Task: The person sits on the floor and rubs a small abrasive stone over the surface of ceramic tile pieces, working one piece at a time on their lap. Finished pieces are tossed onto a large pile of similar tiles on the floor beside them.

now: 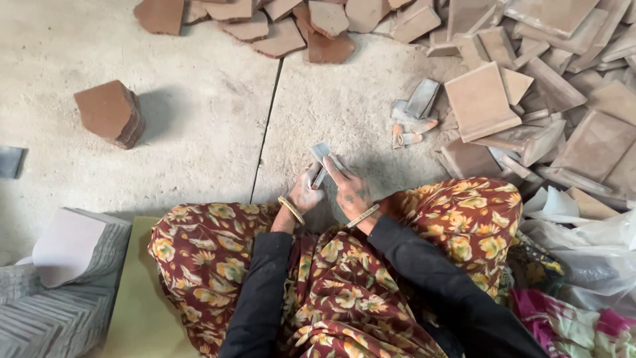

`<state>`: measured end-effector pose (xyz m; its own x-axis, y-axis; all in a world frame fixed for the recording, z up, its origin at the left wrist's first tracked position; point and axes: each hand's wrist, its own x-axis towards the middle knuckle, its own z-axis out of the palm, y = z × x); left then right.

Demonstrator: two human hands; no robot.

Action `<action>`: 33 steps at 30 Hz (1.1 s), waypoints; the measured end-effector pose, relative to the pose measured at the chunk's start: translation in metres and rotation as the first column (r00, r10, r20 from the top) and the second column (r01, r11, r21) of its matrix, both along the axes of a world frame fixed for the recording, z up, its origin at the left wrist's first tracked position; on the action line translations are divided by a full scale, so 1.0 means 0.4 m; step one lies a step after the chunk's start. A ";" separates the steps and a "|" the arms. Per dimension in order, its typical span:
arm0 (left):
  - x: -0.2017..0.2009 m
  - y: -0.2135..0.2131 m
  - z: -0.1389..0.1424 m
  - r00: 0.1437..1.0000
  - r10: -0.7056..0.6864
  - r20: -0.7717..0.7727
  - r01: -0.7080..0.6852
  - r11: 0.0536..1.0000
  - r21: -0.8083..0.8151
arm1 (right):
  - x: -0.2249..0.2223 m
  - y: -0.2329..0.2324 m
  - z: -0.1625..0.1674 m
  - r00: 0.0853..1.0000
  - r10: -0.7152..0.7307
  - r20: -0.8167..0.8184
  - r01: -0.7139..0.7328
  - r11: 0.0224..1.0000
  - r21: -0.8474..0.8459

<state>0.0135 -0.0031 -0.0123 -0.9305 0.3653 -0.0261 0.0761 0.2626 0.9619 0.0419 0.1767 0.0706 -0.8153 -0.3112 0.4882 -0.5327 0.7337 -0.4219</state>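
the person sits on the concrete floor (pixel 199 132) with knees apart in a floral skirt (pixel 212 245), and both hands meet just ahead of the lap, at about 12 o'clock from the body. the left hand (pixel 305 194) is closed around the lower end of a small grey tile piece (pixel 320 154); the right hand (pixel 349 187) lies against its 3 o'clock side, fingers (pixel 334 166) stretched up along it, pressing rather than wrapped round it. whether the right thumb grips from behind cannot be told.

the grey piece is a narrow strip held clear of the floor. its long axis runs roughly from 6 to 12 o'clock with a slight lean, the free squared end pointing away from the person toward 12.

as for progress, this looks like the middle of a long run of the same work. a neat stack of grey shaped pieces (pixel 59 278) sits at 8 o'clock, beside the left knee, and a small stack of reddish hexagonal tiles (pixel 109 113) stands apart at 10 o'clock; these read as finished lots. a few grey offcuts (pixel 417 103) lie at 1 o'clock. a big loose heap of brown square tiles (pixel 563 99) fills 1 to 3 o'clock, and broken reddish shards (pixel 278 26) lie along 12, so much raw stock appears to remain. crumpled plastic bags (pixel 583 245) rest at 4 o'clock by the right knee.
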 end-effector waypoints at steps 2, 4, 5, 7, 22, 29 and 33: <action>0.000 0.001 0.011 0.999 0.001 0.042 0.000 1.000 -0.025 | -0.004 -0.002 -0.010 0.996 -0.024 0.087 0.027 0.999 -0.026; -0.005 -0.003 0.018 0.999 -0.043 -0.026 0.044 0.999 0.009 | -0.006 -0.003 -0.014 0.986 0.004 0.168 -0.004 1.000 0.002; -0.008 -0.006 0.021 0.999 -0.050 -0.014 0.050 0.999 0.008 | -0.008 -0.002 -0.014 0.979 0.015 0.204 -0.018 1.000 0.016; -0.009 -0.012 0.027 0.998 -0.056 0.018 0.056 0.998 0.007 | -0.008 -0.003 -0.013 0.929 -0.094 0.357 0.073 0.995 0.073; -0.020 -0.002 0.019 0.997 0.009 0.079 -0.015 0.997 0.082 | 0.001 -0.013 -0.066 0.941 -0.074 0.331 0.071 0.997 0.021; -0.030 0.002 0.042 0.999 -0.039 0.016 0.038 0.998 0.041 | -0.011 -0.034 -0.075 0.935 -0.176 0.309 0.159 0.984 0.079; -0.036 0.009 0.038 0.982 -0.023 0.189 0.013 0.999 0.052 | 0.023 -0.045 -0.070 0.991 -0.053 0.123 0.051 0.999 0.015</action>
